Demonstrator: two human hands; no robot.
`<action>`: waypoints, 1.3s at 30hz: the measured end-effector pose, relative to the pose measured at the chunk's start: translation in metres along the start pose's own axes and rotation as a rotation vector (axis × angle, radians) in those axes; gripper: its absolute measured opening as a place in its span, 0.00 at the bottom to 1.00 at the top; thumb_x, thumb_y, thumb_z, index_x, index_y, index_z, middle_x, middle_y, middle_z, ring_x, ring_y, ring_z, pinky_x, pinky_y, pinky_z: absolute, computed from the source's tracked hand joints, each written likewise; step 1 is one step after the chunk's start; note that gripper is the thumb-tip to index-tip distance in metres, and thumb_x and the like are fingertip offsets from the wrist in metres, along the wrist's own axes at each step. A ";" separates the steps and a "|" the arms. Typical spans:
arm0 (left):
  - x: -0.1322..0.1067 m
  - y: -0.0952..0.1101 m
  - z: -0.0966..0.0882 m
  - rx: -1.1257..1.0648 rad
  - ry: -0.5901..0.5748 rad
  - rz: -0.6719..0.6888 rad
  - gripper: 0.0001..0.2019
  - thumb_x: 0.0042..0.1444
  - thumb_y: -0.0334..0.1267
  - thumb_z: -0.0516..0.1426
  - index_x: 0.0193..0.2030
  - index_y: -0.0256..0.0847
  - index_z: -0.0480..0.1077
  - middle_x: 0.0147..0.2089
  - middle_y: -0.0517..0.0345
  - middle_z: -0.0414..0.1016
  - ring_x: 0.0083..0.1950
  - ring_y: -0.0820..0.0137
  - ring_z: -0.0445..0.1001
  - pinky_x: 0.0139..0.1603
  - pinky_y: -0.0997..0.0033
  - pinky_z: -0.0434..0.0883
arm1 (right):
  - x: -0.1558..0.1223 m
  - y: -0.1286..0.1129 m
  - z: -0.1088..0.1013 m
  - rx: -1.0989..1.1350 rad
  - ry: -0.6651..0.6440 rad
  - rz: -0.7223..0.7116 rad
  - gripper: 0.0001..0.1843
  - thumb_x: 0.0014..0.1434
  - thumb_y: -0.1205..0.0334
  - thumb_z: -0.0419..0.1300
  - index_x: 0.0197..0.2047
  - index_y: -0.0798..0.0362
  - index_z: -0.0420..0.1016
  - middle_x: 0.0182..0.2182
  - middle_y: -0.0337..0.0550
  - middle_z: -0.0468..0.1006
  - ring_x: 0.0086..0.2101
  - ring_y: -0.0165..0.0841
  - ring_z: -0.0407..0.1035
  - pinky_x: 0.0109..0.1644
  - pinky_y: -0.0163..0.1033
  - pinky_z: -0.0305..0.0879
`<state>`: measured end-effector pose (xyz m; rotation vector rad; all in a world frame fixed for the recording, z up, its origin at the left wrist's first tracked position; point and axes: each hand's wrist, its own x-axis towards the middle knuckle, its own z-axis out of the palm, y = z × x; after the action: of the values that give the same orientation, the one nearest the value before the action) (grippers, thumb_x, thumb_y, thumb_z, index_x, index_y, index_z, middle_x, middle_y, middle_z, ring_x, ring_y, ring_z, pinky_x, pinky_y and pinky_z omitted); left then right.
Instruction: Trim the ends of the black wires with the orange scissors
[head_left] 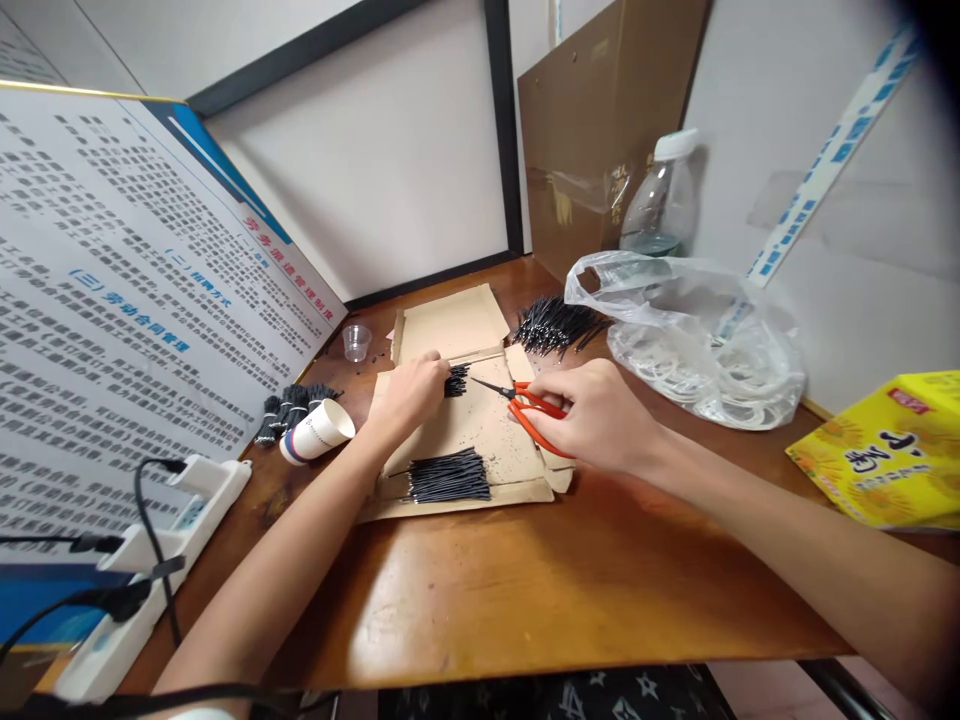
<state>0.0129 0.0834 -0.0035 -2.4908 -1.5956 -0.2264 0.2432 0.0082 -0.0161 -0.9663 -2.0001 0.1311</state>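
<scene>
My left hand [411, 392] is closed round a small bundle of thin black strands [456, 380], whose ends stick out to the right over a flattened piece of brown cardboard [480, 425]. In my right hand [596, 412] are orange-handled scissors [529, 405], fingers through the loops and blades pointing left at the bundle's ends. A trimmed pile of black strands [448, 476] lies on the cardboard near its front edge. A larger, loose heap of black strands [559, 323] lies behind the cardboard, beside a plastic bag.
A clear plastic bag of white rubber bands [701, 345] and a plastic bottle [664, 200] stand at the right, a yellow box [885, 450] further right. A tipped paper cup [319, 432], black bundles [289, 408], a small clear cup [357, 342], a power strip [150, 560] and a printed board [127, 300] sit left.
</scene>
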 end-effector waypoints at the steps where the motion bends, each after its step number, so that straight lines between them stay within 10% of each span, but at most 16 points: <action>1: 0.001 0.000 0.001 0.014 -0.010 -0.007 0.12 0.60 0.29 0.50 0.32 0.33 0.73 0.36 0.46 0.72 0.32 0.66 0.70 0.31 0.69 0.61 | 0.000 0.000 0.000 0.000 -0.002 0.001 0.14 0.54 0.60 0.57 0.20 0.57 0.71 0.14 0.33 0.56 0.18 0.24 0.47 0.23 0.34 0.44; 13: -0.085 0.019 -0.024 -0.302 -0.227 0.236 0.06 0.61 0.31 0.54 0.39 0.39 0.73 0.39 0.54 0.72 0.40 0.68 0.72 0.43 0.69 0.68 | -0.002 -0.006 -0.002 0.006 -0.041 -0.012 0.17 0.55 0.60 0.57 0.17 0.56 0.66 0.13 0.33 0.57 0.17 0.23 0.47 0.22 0.34 0.43; 39: -0.099 0.041 -0.038 -0.937 0.157 -0.015 0.03 0.60 0.33 0.56 0.37 0.37 0.70 0.26 0.61 0.69 0.18 0.82 0.61 0.17 0.81 0.60 | -0.009 -0.019 -0.001 0.040 -0.145 -0.117 0.09 0.56 0.63 0.55 0.29 0.55 0.75 0.17 0.38 0.70 0.17 0.26 0.57 0.23 0.36 0.49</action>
<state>0.0081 -0.0295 0.0086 -2.9374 -1.6762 -1.4174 0.2361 -0.0109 -0.0131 -0.8325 -2.1726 0.1807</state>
